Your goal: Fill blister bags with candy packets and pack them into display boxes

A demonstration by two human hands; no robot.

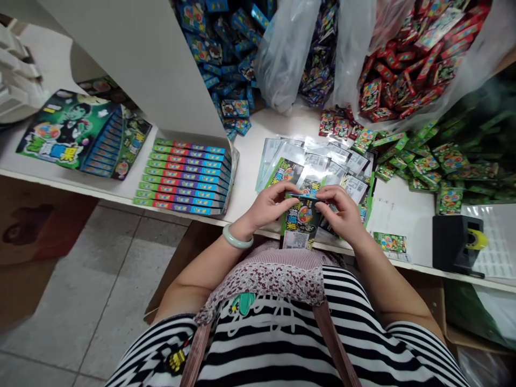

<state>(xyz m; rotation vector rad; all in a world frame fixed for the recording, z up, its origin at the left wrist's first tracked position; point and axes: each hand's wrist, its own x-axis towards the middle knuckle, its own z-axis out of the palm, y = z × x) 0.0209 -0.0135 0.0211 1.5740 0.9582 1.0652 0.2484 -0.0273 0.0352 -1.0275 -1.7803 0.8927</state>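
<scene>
At the front edge of the white table, a dark printed package (300,217) with green edging and bright lettering stands between my hands. My left hand (271,207) pinches its upper left corner between thumb and fingers, and a pale green bangle circles that wrist. On the other upper corner, the thumb and fingers of my right hand (343,214) are closed. A thin strip of blue shows along the package's top edge; what lies inside is hidden. Just beyond my fingers, several clear-fronted printed sleeves (278,153) lie overlapping on the table.
To the left stand a row of stacked multicoloured boxes (183,177) and a green display box (74,134). Small blue boxes (237,107), bagged red boxes (393,80) and loose green boxes (449,161) fill the back and right. A black tape dispenser (455,244) sits at front right.
</scene>
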